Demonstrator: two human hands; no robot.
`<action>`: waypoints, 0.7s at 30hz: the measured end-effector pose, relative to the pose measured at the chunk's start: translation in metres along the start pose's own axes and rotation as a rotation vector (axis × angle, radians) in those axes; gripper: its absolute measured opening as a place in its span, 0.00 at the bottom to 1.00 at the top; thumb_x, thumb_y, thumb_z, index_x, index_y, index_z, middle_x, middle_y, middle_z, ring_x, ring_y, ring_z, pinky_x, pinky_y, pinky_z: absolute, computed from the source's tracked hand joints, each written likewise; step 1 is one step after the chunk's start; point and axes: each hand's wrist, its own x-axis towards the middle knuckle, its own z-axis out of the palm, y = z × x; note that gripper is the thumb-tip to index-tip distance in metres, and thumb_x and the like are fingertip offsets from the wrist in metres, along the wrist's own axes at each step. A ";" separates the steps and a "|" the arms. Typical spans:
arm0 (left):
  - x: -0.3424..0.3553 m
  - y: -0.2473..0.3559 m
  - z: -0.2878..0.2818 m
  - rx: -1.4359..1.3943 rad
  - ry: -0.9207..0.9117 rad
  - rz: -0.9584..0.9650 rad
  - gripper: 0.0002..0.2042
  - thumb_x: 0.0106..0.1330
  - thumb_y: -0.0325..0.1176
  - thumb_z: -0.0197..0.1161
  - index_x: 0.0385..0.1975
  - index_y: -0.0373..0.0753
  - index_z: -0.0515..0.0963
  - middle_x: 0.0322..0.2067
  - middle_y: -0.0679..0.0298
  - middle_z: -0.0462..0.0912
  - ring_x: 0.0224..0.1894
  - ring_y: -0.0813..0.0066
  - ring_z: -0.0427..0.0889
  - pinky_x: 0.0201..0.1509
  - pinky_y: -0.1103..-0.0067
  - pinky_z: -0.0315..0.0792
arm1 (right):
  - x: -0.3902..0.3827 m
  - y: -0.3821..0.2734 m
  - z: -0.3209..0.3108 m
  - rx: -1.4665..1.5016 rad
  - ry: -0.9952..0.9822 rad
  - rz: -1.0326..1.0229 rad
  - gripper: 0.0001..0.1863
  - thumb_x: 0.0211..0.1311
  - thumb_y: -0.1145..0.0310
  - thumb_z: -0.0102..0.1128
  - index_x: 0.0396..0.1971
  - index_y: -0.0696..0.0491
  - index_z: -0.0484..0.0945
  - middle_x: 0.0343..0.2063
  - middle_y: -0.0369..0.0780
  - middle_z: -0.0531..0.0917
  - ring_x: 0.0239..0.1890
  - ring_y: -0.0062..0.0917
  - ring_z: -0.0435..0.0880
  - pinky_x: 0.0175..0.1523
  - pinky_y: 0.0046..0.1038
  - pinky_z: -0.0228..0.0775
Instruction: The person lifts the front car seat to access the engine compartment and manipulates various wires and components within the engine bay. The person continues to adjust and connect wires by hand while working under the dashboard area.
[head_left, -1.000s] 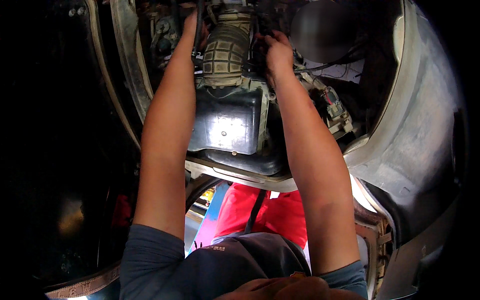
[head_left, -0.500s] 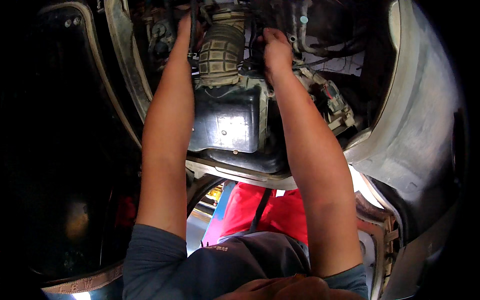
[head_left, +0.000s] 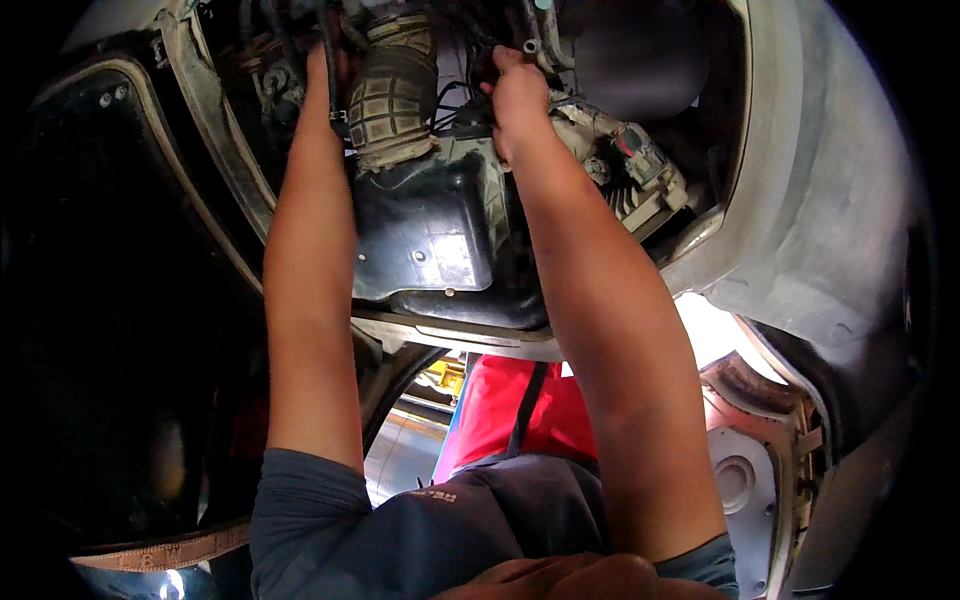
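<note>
My left hand reaches deep into the car's engine bay, left of a ribbed air intake duct. Dark hoses hide its fingers, so its grip does not show. To the right of the duct, my right hand is closed, fingers curled in among thin black wires and beside a metal pipe end. Whatever it pinches is hidden. Between my forearms lies a black plastic air box, joined to the duct.
A dusty connector assembly sits right of my right wrist. The pale body rim curves below the air box, with a fender panel to the right. A large dark panel stands at left. A blurred patch covers the upper right.
The view has shifted, so the engine bay sits further left and higher, slightly tilted. Both hands stay at about the same places on either side of the duct.
</note>
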 end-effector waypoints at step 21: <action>-0.002 0.009 -0.015 -0.021 0.018 -0.023 0.25 0.66 0.51 0.61 0.57 0.43 0.73 0.39 0.48 0.84 0.39 0.49 0.82 0.41 0.59 0.75 | 0.014 0.015 0.008 -0.064 0.102 -0.151 0.18 0.65 0.60 0.57 0.29 0.62 0.79 0.32 0.50 0.83 0.39 0.43 0.80 0.48 0.39 0.69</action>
